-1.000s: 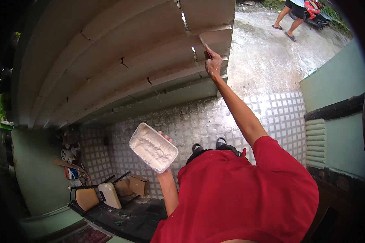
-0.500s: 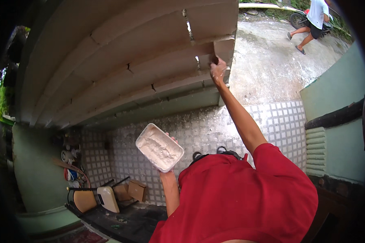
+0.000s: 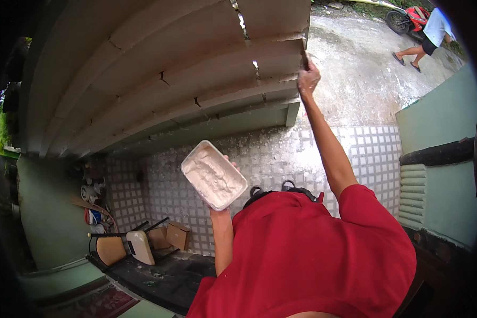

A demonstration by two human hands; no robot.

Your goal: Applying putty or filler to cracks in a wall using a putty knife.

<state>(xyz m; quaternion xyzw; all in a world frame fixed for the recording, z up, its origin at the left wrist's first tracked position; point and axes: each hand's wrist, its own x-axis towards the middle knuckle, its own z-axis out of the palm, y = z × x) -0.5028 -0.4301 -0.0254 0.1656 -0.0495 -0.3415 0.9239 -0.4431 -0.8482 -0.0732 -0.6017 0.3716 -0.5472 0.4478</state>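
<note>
A: What changed?
B: Right hand [image 3: 309,79] has moved outward to the stepped panel's [image 3: 143,90] right edge, closed around a thin flat tool [image 3: 304,61]. Work looks to be at the border now.
A: Left?
B: Left hand [image 3: 233,163] grips the plastic tub [image 3: 233,196] from beneath; pale paste [image 3: 212,175] inside, well below panel.
</note>
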